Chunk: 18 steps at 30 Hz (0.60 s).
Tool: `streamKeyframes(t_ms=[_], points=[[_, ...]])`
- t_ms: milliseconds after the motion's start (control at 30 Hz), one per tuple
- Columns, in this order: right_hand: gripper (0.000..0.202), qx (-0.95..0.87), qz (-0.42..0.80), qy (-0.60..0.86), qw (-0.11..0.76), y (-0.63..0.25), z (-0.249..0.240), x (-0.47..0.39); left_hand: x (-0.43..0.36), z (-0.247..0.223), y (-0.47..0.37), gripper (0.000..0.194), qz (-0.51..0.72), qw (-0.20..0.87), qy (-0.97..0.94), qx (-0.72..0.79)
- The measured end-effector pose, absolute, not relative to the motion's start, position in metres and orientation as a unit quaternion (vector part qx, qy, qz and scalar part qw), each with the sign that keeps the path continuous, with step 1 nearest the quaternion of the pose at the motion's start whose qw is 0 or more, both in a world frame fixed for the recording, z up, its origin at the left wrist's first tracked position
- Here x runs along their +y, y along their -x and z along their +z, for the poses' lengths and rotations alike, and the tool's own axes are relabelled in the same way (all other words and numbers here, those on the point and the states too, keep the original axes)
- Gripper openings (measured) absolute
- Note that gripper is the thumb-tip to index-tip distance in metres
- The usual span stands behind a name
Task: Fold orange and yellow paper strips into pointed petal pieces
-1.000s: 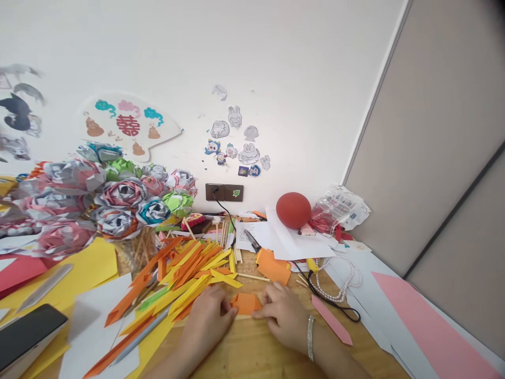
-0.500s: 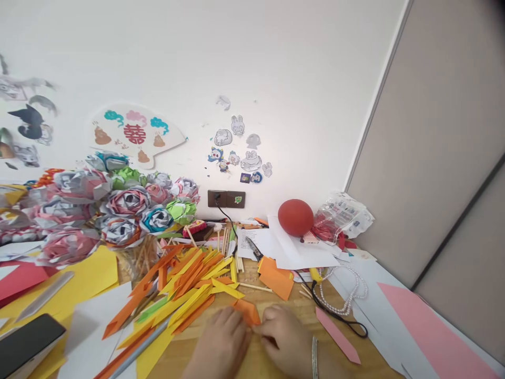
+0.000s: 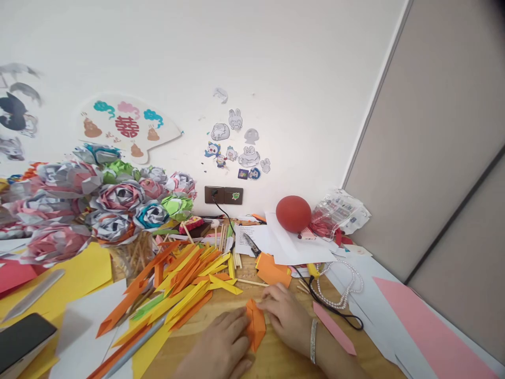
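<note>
A small piece of folded orange paper [image 3: 257, 327] with a pointed top lies on the wooden table between my two hands. My left hand [image 3: 225, 339] holds its left edge, fingers curled and pressing it to the tabletop. On the other side, my right hand [image 3: 284, 315] grips the upper right edge with thumb and fingertips close together. A silver bracelet is on my right wrist. Left of the hands spreads a pile of folded orange and yellow paper strips [image 3: 185, 279]. A folded pink strip [image 3: 334, 329] lies beside my right forearm.
Paper flowers [image 3: 118, 197] crowd the back left. A red balloon [image 3: 293, 213], a utility knife [image 3: 251, 244], orange paper sheets [image 3: 273, 271] and a pearl strand [image 3: 355, 287] lie behind my hands. A black phone-like object [image 3: 23, 342] sits at front left.
The orange paper has turned so its point faces away and more of it shows. My right hand has moved up along its edge; the left has shifted slightly. The view has moved a little.
</note>
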State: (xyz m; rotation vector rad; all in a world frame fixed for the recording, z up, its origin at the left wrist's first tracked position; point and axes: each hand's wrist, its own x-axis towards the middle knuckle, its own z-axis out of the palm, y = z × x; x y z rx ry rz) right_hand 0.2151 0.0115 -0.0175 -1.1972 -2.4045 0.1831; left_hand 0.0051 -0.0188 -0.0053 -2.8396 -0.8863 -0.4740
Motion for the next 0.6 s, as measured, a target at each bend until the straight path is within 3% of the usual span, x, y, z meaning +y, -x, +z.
streamKeyframes(t_ms=[200,367,600], points=[[0.020,-0.904,0.028,0.377,0.199,-0.216,-0.016,0.011,-0.014,-0.013,-0.007,0.030,-0.084,0.134,0.918,-0.364],[0.017,-0.903,0.019,0.393,0.171,-0.214,-0.017,0.011,-0.003,-0.011,0.001,0.023,-0.063,0.165,0.879,-0.444],[0.011,-0.872,0.005,0.440,0.212,-0.205,-0.024,0.015,-0.002,-0.016,0.003,0.022,-0.091,0.157,0.895,-0.408]])
